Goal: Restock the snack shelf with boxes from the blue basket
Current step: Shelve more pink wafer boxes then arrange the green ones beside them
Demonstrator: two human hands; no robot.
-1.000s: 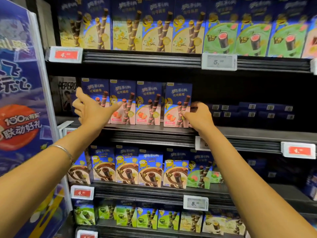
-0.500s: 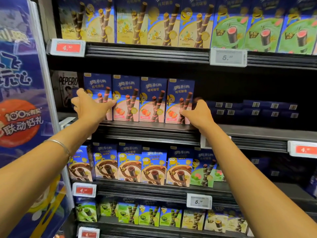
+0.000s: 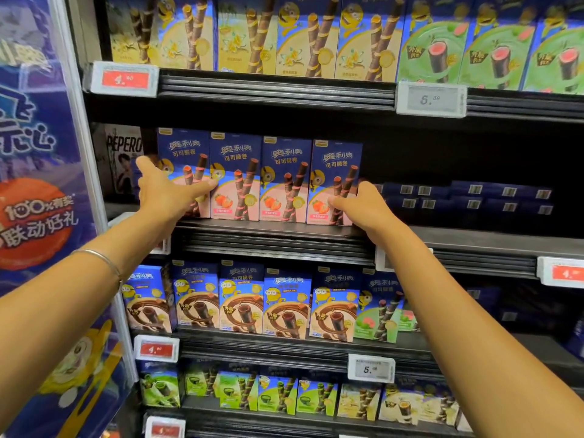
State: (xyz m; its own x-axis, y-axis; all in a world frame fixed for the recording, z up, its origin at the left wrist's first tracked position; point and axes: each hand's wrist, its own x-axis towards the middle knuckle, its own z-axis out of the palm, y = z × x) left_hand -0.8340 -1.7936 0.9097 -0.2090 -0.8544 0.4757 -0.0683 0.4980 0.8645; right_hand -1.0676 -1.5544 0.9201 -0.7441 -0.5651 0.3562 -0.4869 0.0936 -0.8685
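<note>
Bracketing boxes [image 3: 259, 181] (upright row): left hand [image 3: 164, 194], right hand [image 3: 363, 207].

We record both forearms uncovered along their whole visible length, the left arm [image 3: 63, 311] and the right arm [image 3: 458, 311] alike. We find one item worn: a thin, plain, silver-coloured bangle [image 3: 104, 260] circling the left wrist, its band narrow and smooth with a slight shine. We log the left hand [image 3: 164, 192] and the right hand [image 3: 363, 207] as bare on every part that shows.
</note>
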